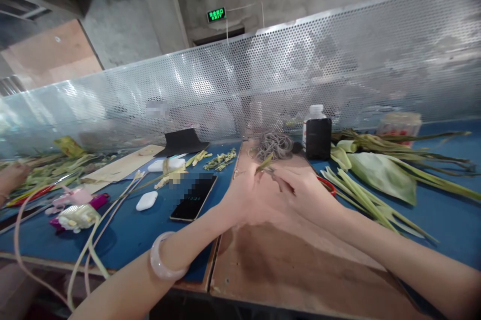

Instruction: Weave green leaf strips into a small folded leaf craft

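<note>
My left hand [246, 192] is over the wooden board [263, 255], its fingers closed on a narrow strip of green leaf [265, 163] that pokes out at the top. My right hand [302, 190] meets it from the right, fingers bent inward. What the right fingers hold, if anything, is blurred and partly hidden. A red loop [327, 185], like a scissor handle, shows behind the right hand; I cannot tell whether the hand holds it. Just beyond both hands lies a tangled heap of grey cord [276, 145].
A phone [195, 197] and a white earbud case [146, 201] lie left. Cut leaf bits [221, 160] are behind them. At right stand a bottle [316, 111] and a black box-like object [318, 138], beside long leaves [383, 175]. Another person's hand [14, 177] is far left. A perforated metal screen [240, 82] closes the back.
</note>
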The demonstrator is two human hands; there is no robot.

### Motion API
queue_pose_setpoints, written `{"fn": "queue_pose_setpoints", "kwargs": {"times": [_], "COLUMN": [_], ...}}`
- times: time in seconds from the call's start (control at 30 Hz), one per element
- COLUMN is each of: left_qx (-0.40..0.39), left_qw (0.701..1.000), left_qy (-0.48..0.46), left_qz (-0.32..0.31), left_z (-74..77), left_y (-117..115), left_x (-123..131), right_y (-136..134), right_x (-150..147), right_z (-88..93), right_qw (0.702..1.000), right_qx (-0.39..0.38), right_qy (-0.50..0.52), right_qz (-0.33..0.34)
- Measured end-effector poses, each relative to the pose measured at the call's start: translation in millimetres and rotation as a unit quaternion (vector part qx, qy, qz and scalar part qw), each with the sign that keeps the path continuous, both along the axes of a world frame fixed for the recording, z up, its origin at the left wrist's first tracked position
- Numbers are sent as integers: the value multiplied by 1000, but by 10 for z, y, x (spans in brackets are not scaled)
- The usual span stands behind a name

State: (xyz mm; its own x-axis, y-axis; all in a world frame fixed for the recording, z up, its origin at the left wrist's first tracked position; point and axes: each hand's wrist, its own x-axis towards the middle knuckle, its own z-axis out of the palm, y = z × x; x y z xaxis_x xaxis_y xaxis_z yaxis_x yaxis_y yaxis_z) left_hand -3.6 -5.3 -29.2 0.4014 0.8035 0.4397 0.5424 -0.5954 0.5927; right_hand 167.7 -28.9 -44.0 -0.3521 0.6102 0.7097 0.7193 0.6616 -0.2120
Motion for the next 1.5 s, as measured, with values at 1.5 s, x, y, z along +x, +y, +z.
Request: {"fn": "queue_pose_setpoints", "kwargs": {"times": [1.5], "left_qx": [155], "left_qw": [964], "left_qy": [195], "left_qz": [-94], "left_z": [-22], "left_y": [-32], "left_x": [11], "right_y": [111], "right_x": [246], "right_z": [255], "right_qw": [916], "right_qx": [-344], "right_qy": [175], "right_qz": [114]}}
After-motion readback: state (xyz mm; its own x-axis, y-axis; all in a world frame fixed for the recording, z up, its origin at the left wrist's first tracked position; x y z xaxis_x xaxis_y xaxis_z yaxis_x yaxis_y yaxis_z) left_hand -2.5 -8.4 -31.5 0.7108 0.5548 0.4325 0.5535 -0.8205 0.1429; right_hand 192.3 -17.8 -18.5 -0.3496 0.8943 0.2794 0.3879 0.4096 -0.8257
